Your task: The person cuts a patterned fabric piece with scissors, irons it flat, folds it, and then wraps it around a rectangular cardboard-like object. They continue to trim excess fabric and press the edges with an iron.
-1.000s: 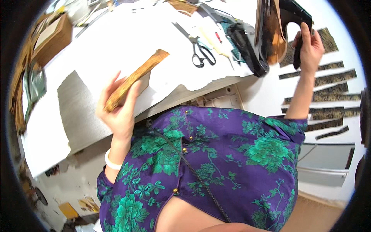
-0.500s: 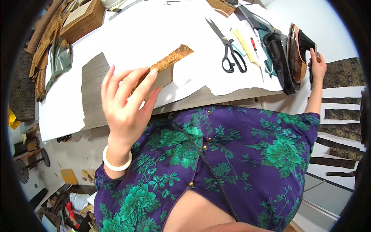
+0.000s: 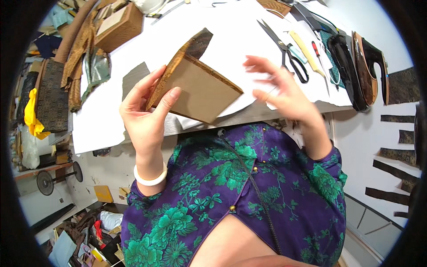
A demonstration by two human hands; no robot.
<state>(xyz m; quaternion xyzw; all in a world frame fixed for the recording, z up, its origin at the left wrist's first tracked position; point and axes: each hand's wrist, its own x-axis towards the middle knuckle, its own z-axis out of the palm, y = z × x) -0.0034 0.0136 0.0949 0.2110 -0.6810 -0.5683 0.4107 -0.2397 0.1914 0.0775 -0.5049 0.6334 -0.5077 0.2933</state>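
Note:
My left hand (image 3: 149, 104) grips a flat grey-brown board (image 3: 202, 89) above the table. Its thumb presses on the bare face and the fingers wrap behind the edge. Golden-brown patterned fabric (image 3: 174, 66) covers the board's edges, and a loose end of it sticks up past the upper corner. To the right of the board, and apart from it, my right hand (image 3: 280, 91) hovers with fingers spread, smeared by motion. Nothing shows in it. Black-handled scissors (image 3: 289, 55) lie on the white sheet just beyond that hand.
A yellow-handled tool (image 3: 307, 52), a red-and-black screwdriver (image 3: 318, 53) and a dark curved holder (image 3: 378, 62) lie at the table's right. A wood-patterned box (image 3: 120, 33) stands far left beside draped fabric (image 3: 80, 62). White paper (image 3: 227, 26) covers much of the table.
My right hand has left the curved holder at the right and come left toward the board. My left hand has turned the board, so its flat face now shows.

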